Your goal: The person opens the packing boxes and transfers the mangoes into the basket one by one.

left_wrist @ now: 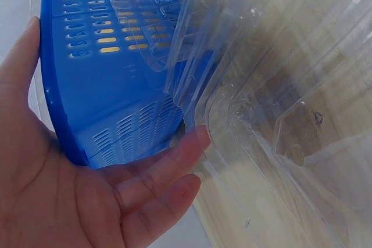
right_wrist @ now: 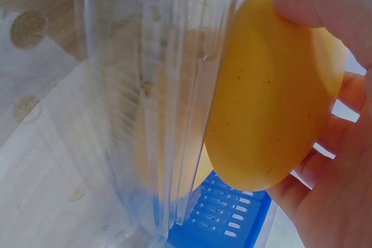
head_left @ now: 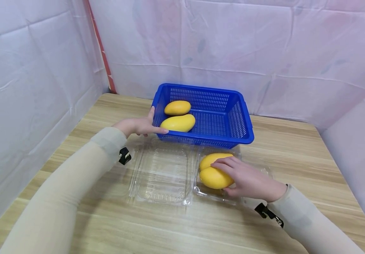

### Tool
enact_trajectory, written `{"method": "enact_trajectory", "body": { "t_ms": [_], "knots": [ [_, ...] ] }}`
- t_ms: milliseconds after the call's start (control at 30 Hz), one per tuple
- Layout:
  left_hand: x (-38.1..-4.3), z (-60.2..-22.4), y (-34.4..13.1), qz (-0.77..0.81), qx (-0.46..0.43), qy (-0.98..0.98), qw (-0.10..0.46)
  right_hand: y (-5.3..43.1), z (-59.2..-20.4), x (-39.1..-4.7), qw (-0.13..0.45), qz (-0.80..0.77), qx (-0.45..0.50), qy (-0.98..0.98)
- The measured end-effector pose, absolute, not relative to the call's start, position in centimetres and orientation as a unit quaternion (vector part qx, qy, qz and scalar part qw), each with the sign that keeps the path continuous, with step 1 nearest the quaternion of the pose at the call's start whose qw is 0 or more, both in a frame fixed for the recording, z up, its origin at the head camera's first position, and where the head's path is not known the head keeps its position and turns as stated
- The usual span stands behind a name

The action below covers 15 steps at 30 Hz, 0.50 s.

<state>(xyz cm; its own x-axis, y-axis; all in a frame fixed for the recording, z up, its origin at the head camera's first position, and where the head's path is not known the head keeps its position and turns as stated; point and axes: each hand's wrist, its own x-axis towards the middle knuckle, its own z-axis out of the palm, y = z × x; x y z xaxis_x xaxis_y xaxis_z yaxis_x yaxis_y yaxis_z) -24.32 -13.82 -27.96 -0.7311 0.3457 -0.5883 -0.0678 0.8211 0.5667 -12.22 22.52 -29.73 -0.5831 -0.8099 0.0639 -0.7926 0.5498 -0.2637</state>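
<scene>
In the head view, my right hand [head_left: 246, 176] grips a yellow mango [head_left: 215, 178], its thumb and fingers round the fruit in the right wrist view. That mango is at a clear plastic box [head_left: 201, 192], beside another mango [head_left: 212, 159] in it. My left hand [head_left: 139, 126] rests on the near left corner of a blue basket [head_left: 246, 123], thumb along the front rim and fingers spread. Two mangoes lie in the basket's left side, a smaller one [head_left: 177, 108] behind a larger one [head_left: 178, 123].
Left of the filled box lies an open clear plastic box [head_left: 163, 176] with nothing in it, its clear lid spread out on the left. All stand on a wooden table [head_left: 157, 229]. Pale sheeting [head_left: 233, 42] hangs behind and at both sides.
</scene>
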Motion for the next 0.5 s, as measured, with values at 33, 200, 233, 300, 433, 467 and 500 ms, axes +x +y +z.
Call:
{"method": "enact_trajectory", "body": {
  "t_ms": [33, 200, 233, 300, 433, 467, 500],
  "knots": [
    [-24.31, -27.95, -13.82, 0.288, 0.079, 0.885, 0.358, 22.52, -29.71, -12.22, 0.031, -0.133, -0.455, 0.88],
    [-24.33, -27.96, -13.85, 0.288, 0.079, 0.886, 0.355, 22.54, -29.63, -12.28, 0.025, -0.137, -0.458, 0.878],
    [-24.32, -27.97, -13.86, 0.288, 0.079, 0.886, 0.355, 22.54, -29.62, -12.29, 0.024, -0.138, -0.459, 0.877],
    [-24.29, -27.98, -13.88, 0.289, 0.08, 0.886, 0.353, 22.53, -29.57, -12.33, 0.02, -0.139, -0.46, 0.877],
    [-24.19, -27.91, -13.86, 0.288, 0.079, 0.887, 0.352, 22.56, -29.49, -12.37, 0.015, -0.137, -0.461, 0.877],
    [-24.17, -27.89, -13.85, 0.288, 0.078, 0.887, 0.352, 22.56, -29.46, -12.39, 0.013, -0.137, -0.461, 0.877],
    [-24.16, -27.86, -13.85, 0.287, 0.077, 0.887, 0.352, 22.56, -29.44, -12.41, 0.013, -0.137, -0.461, 0.876]
  ]
}}
